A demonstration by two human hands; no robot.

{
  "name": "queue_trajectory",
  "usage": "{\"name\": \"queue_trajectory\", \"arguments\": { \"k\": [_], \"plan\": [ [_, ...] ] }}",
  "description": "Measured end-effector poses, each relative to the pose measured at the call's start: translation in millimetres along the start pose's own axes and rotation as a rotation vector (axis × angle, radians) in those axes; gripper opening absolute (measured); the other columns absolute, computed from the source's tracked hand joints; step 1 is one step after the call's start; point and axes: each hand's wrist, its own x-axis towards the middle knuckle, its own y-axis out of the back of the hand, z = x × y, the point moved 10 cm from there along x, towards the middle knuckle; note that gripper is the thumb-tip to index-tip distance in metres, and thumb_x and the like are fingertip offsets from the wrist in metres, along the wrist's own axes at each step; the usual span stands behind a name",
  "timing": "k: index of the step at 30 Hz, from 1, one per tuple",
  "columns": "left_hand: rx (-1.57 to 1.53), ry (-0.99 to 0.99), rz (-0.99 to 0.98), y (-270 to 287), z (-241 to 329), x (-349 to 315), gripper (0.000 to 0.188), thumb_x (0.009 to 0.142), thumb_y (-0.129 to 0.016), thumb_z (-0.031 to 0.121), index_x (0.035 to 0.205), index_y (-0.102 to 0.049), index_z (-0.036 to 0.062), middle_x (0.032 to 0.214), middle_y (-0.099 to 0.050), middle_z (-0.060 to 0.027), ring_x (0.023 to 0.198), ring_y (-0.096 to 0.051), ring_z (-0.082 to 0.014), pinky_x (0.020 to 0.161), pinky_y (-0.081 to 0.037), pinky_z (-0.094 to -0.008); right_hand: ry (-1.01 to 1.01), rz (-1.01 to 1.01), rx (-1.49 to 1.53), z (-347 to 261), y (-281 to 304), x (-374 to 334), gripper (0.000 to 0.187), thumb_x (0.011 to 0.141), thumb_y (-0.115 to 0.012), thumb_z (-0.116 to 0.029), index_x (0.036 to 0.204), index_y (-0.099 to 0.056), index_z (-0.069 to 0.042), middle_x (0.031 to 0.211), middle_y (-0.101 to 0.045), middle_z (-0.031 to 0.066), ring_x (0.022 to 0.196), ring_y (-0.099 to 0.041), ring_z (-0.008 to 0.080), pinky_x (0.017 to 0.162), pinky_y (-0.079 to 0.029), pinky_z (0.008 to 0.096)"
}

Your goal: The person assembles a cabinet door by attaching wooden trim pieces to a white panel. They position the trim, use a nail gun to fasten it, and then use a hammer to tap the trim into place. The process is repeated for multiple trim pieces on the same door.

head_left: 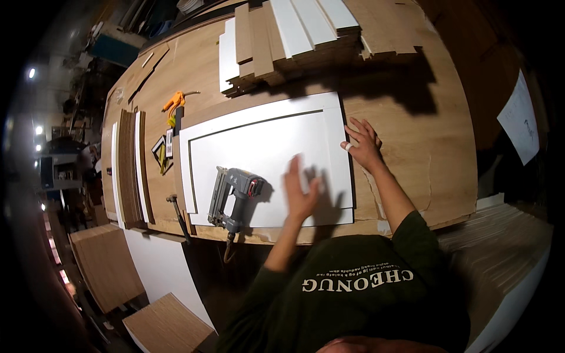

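A white panel (265, 153) with raised white strips along its borders lies flat on the wooden table. Over its lower right part is my left hand (301, 194), blurred by motion, fingers and thumb apart and holding nothing visible; its shadow falls on the panel. At the panel's right edge rests my right hand (366, 148), fingers stretched out, with a white band around the thumb. A grey nail gun (238, 197) lies on the panel, left of my left hand, its hose hanging over the table's near edge.
Stacked white and brown strips (288, 38) stand at the table's far side, more strips (130, 167) at the left. An orange air blow gun (174, 102), tape measure (162, 154) and hammer (178, 217) lie left of the panel. Board stacks (107, 265) stand beyond the near left edge.
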Motion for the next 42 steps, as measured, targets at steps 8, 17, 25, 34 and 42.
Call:
{"name": "queue_trajectory", "arguments": {
  "k": [8,17,25,34,42],
  "plan": [
    [0.437,0.278,-0.026,149.4,-133.1,-57.1,0.095,0.061,-0.066,0.016,0.145,-0.025,0.0016,0.117,-0.05,-0.0253,0.105,-0.05,-0.0417,0.091,-0.041,-0.0482,-0.04,-0.015,0.02,9.0,3.9,-4.6,0.052,0.079,-0.068,-0.036,0.128,-0.058,-0.021,0.148,-0.035,-0.0033,0.14,-0.02,0.0234,0.109,-0.014,0.0533],
    [0.408,0.333,-0.057,141.1,-184.5,-32.5,0.07,0.065,-0.07,0.018,0.129,-0.049,0.0002,0.105,-0.063,-0.0238,0.096,-0.062,-0.0371,0.083,-0.048,-0.0409,-0.078,-0.109,0.046,5.2,12.8,-5.4,0.055,0.082,-0.065,-0.042,0.133,-0.054,-0.024,0.157,-0.011,0.0072,0.144,0.007,0.0324,0.112,0.005,0.0593],
    [0.004,0.385,-0.291,132.7,-62.0,67.4,0.03,0.076,-0.068,0.017,0.097,-0.056,-0.0011,0.072,-0.058,-0.0049,0.057,-0.056,-0.0139,0.05,-0.049,-0.0298,-0.083,-0.101,0.068,5.8,20.0,-6.6,0.063,0.08,-0.067,-0.041,0.138,-0.047,-0.023,0.157,-0.011,0.008,0.144,0.004,0.0336,0.111,0.001,0.061],
    [-0.024,0.336,-0.64,0.6,39.5,160.0,0.02,0.076,-0.064,0.013,0.09,-0.056,0.0014,0.066,-0.056,-0.0038,0.053,-0.055,-0.0133,0.049,-0.048,-0.0282,-0.072,-0.008,0.076,12.3,10.0,-0.4,0.077,0.075,-0.07,-0.033,0.143,-0.036,-0.021,0.156,-0.015,0.0051,0.145,0.002,0.0317,0.111,0.003,0.06],
    [-0.021,0.375,-0.669,-28.7,40.2,170.8,0.012,0.075,-0.061,0.009,0.081,-0.06,-0.002,0.061,-0.058,-0.0054,0.05,-0.055,-0.013,0.05,-0.048,-0.0271,-0.101,-0.08,0.074,11.3,9.6,-0.2,0.082,0.075,-0.071,-0.034,0.145,-0.03,-0.023,0.157,-0.008,0.0023,0.144,0.005,0.0329,0.11,0.001,0.0625]
  ]
}}
